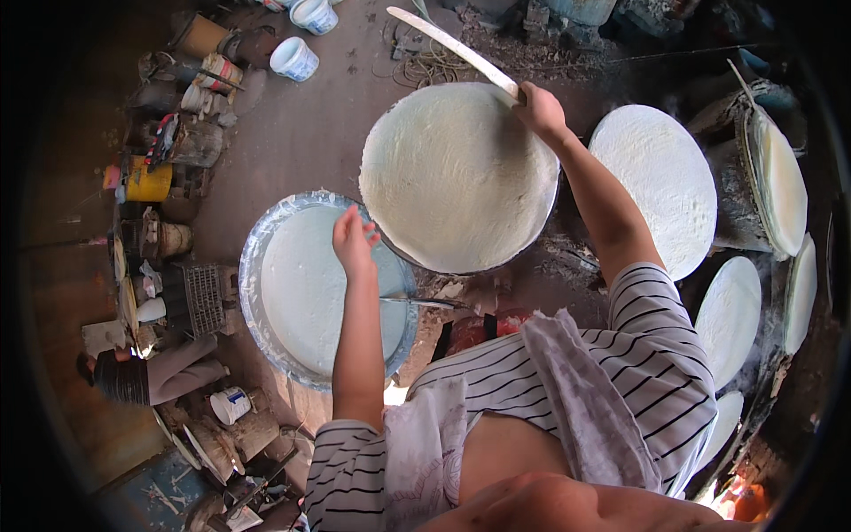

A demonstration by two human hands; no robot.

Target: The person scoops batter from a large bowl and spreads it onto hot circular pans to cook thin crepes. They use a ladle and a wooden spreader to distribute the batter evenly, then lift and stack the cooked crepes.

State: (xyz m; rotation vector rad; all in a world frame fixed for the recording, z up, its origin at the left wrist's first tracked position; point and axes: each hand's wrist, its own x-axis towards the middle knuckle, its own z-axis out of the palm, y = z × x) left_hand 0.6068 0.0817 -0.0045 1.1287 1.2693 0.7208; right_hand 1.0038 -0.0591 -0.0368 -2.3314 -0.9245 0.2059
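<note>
My right hand (542,112) grips the end of a long, pale, flat paddle (459,50), whose far end points up and left. It is over the upper right rim of a large round pan (459,176), which is covered by a pale, finely ridged layer. My left hand (355,243) hangs over the right part of a wide blue-grey basin (252,266), fingers loosely bent and holding nothing I can see. Thick white batter (299,286) fills much of that basin. A utensil with a dark handle (425,302) lies across the basin's right rim.
On the right stand several round white-coated discs (655,189), with steam near them and a fire (744,499) glowing at the lower right. White buckets (294,58) stand at the upper left. Pots and crates (205,299) line the left side, near a bending person (153,376).
</note>
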